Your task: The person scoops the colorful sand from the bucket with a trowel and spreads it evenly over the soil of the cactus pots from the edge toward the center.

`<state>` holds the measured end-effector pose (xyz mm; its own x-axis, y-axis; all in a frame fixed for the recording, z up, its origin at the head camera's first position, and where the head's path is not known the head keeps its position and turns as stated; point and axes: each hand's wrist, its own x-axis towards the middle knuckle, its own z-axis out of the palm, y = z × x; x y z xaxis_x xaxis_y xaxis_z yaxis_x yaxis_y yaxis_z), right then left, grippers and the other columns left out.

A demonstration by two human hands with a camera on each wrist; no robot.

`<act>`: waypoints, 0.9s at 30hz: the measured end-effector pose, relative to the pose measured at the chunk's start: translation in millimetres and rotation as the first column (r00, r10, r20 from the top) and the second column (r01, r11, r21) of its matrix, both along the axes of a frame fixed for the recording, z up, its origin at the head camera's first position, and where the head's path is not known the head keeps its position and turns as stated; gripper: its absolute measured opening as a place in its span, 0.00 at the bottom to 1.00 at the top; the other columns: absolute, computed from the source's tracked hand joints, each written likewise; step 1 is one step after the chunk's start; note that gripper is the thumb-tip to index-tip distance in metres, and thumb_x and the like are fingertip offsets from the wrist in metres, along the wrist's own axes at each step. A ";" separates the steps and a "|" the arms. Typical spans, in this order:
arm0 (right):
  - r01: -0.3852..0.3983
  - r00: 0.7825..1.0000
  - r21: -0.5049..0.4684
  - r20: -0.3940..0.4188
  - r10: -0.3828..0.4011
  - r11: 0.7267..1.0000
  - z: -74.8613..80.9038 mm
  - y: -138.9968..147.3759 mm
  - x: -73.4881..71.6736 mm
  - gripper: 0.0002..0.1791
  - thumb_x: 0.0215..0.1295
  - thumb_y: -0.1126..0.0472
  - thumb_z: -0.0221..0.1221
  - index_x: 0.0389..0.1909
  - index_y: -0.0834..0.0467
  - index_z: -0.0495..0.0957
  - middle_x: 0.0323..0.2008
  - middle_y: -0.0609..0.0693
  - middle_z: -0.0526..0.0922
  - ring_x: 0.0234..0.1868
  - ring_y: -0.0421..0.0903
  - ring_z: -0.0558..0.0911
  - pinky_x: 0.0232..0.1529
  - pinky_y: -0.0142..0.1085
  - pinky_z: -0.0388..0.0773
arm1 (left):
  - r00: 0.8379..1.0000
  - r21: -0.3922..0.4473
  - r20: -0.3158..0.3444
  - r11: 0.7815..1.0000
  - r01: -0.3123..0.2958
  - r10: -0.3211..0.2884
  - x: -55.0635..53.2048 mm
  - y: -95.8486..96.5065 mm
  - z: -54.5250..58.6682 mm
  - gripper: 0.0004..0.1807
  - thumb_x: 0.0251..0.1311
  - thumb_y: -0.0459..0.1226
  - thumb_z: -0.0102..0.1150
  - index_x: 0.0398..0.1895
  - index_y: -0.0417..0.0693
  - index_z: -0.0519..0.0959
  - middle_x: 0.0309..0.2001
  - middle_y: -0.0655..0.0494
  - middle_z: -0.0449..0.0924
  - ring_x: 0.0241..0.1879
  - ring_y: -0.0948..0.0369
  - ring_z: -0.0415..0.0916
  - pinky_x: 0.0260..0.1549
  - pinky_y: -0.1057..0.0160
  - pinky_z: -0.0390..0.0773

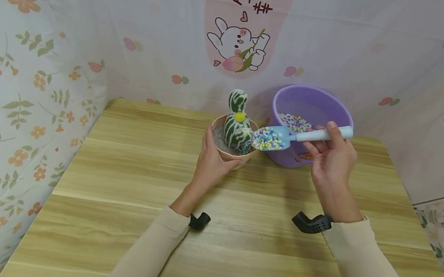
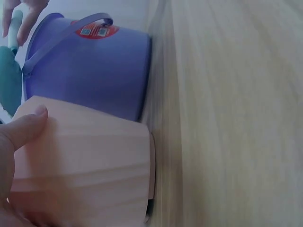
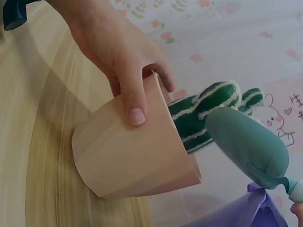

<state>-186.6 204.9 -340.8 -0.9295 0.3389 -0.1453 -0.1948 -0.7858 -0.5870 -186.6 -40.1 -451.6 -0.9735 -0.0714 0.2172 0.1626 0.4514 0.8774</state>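
A beige plant pot (image 3: 128, 161) stands on the table, holding grey soil and a green-and-white striped cactus (image 1: 235, 128) with a yellow flower. My left hand (image 1: 212, 166) grips the pot's side, thumb against the near wall. My right hand (image 1: 332, 165) holds a light blue scoop (image 1: 317, 135) by its handle. Small multicoloured pebbles (image 1: 268, 139) fill the blade, its tip over the right rim of the pot. Some coloured pebbles (image 1: 246, 147) lie on the soil beside the cactus. In the right wrist view the blade's underside hides part of the cactus.
Just right of the pot stands a purple bucket (image 1: 283, 158) with more coloured pebbles (image 1: 294, 122) inside; its handle (image 2: 66, 35) hangs at the side. The wooden table (image 1: 132, 170) ends at a printed cloth (image 1: 155, 40) behind.
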 end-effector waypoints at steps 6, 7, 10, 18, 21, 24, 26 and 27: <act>-0.002 1.000 0.038 -0.007 0.003 0.999 1.1 -4.5 -0.3 0.13 0.57 0.72 0.66 0.39 0.68 0.72 0.23 0.61 0.80 0.25 0.58 0.86 0.27 0.52 0.81 | 0.996 -0.028 -0.062 0.997 -0.065 0.064 3.2 6.7 -2.5 0.72 0.37 0.54 0.79 0.78 0.48 0.37 0.75 0.43 0.47 0.71 0.47 0.55 0.63 0.47 0.66; -0.001 1.000 0.048 -0.009 0.001 0.999 1.3 -5.3 -0.4 0.13 0.57 0.72 0.66 0.39 0.68 0.72 0.23 0.61 0.80 0.25 0.58 0.86 0.28 0.52 0.81 | 0.995 -0.031 -0.065 0.997 -0.077 0.075 3.7 7.8 -2.6 0.72 0.37 0.54 0.79 0.78 0.48 0.37 0.75 0.43 0.48 0.70 0.47 0.56 0.63 0.47 0.66; 0.007 1.000 0.073 -0.015 -0.006 0.997 2.3 -7.8 -0.8 0.13 0.56 0.72 0.67 0.38 0.68 0.72 0.24 0.61 0.81 0.25 0.58 0.86 0.28 0.51 0.81 | 0.991 -0.051 -0.077 0.993 -0.111 0.107 5.1 11.1 -2.8 0.72 0.37 0.55 0.79 0.78 0.47 0.38 0.74 0.42 0.50 0.69 0.46 0.59 0.62 0.47 0.67; 0.029 1.000 0.126 -0.014 -0.027 0.992 2.7 -11.6 -4.0 0.16 0.54 0.71 0.69 0.38 0.68 0.72 0.25 0.60 0.81 0.25 0.56 0.86 0.28 0.50 0.81 | 0.982 -0.079 -0.105 0.983 -0.166 0.158 6.7 16.9 -2.3 0.72 0.35 0.54 0.81 0.77 0.43 0.41 0.72 0.40 0.53 0.67 0.45 0.62 0.61 0.47 0.69; 0.034 0.999 0.144 -0.013 -0.032 0.989 2.6 -11.9 -4.5 0.17 0.53 0.70 0.70 0.38 0.68 0.72 0.25 0.60 0.81 0.25 0.55 0.86 0.30 0.50 0.81 | 0.981 -0.086 -0.106 0.981 -0.173 0.163 6.8 17.9 -2.7 0.72 0.35 0.55 0.80 0.77 0.43 0.41 0.72 0.41 0.53 0.67 0.45 0.62 0.61 0.47 0.69; 0.033 0.999 0.139 -0.014 -0.031 0.990 3.3 -11.6 -4.5 0.17 0.53 0.70 0.69 0.38 0.68 0.71 0.25 0.60 0.81 0.25 0.55 0.86 0.31 0.50 0.81 | 0.979 -0.097 -0.115 0.979 -0.181 0.169 6.9 19.1 -2.9 0.72 0.35 0.56 0.80 0.77 0.42 0.41 0.72 0.40 0.53 0.66 0.45 0.63 0.60 0.48 0.70; 0.032 0.999 0.139 -0.013 -0.031 0.990 3.9 -11.5 -4.6 0.16 0.54 0.70 0.69 0.38 0.68 0.71 0.25 0.60 0.81 0.25 0.55 0.86 0.31 0.50 0.81 | 0.977 -0.101 -0.121 0.977 -0.186 0.173 6.9 19.6 -2.7 0.72 0.35 0.55 0.80 0.76 0.42 0.41 0.72 0.40 0.54 0.66 0.45 0.63 0.60 0.48 0.70; 0.031 0.999 0.141 -0.014 -0.029 0.989 4.1 -11.5 -4.7 0.16 0.54 0.70 0.69 0.37 0.68 0.71 0.25 0.60 0.81 0.25 0.55 0.86 0.31 0.50 0.81 | 0.977 -0.106 -0.124 0.976 -0.189 0.176 7.0 19.7 -2.8 0.72 0.35 0.56 0.80 0.76 0.41 0.41 0.72 0.40 0.54 0.66 0.45 0.63 0.60 0.48 0.70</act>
<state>-191.3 193.4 -336.6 -0.9199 0.3834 -0.0825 -0.2252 -0.6887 -0.6892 -179.6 -20.3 -454.3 -0.9148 -0.2132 0.3429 0.1634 0.5811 0.7973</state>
